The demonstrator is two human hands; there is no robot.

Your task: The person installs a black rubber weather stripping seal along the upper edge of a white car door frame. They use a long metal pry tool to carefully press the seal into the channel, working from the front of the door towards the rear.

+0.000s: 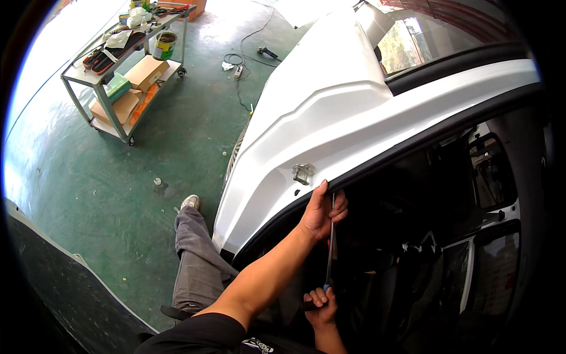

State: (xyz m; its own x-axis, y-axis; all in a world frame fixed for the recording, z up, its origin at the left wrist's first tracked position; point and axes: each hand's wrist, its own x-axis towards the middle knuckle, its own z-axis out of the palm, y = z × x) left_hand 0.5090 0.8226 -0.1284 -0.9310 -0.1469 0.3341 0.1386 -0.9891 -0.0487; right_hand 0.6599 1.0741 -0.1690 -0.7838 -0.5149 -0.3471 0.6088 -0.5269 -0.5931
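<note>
My left hand (320, 213) is closed at the edge of a white vehicle's door opening, its thumb over the black rubber door seal (367, 173) and its fingers curled on the inner side. A long screwdriver (330, 259) runs up past these fingers; its tip is hidden near the seal. Lower down, my right hand (322, 305) is wrapped round the dark handle, where a bit of blue shows at the shaft's base. Just above my left thumb, a metal door striker (303, 173) sticks out of the white door frame (265, 194), with a small dark hole below it.
Behind the seal lies the dark vehicle interior (407, 277). A dark panel (65, 283) curves along the lower left. On the green floor (118, 183) stands a wheeled cart (73, 72) with tools and boxes. An angle grinder (268, 53) and its cable lie beyond the vehicle.
</note>
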